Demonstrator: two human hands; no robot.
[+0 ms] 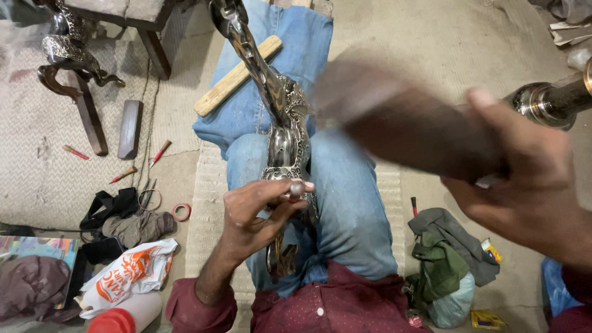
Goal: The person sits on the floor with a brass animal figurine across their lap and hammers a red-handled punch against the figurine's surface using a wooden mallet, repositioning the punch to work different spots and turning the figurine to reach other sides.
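— Silvery embossed metal, that long ornamental piece (pixel 280 117). It lies along the person's lap, over the blue jeans (pixel 351 203), one end running up past the knees and the other down toward the dark red shirt (pixel 333 308).

— And the hands?

— The left hand (pixel 256 213) pinches a small metal punch (pixel 296 188) between thumb and fingers, tip set against the metal piece near the thighs. The right hand (pixel 524 179) is wrapped tight around a dark wooden mallet (pixel 407 120), raised above the lap and blurred.

— What's under the piece farther up?

— A pale wooden stick (pixel 237 75) lies across the leg, just beside the metal.

— Around them?

— On the floor at the left, red-handled tools (pixel 159 153), a flat dark block (pixel 129 128), a roll of red tape (pixel 181 212), a white plastic bag with orange print (pixel 132 271). To the right, a bundle of green and grey cloth (pixel 447 259), and a shiny metal fitting (pixel 549 102) at the picture's edge.
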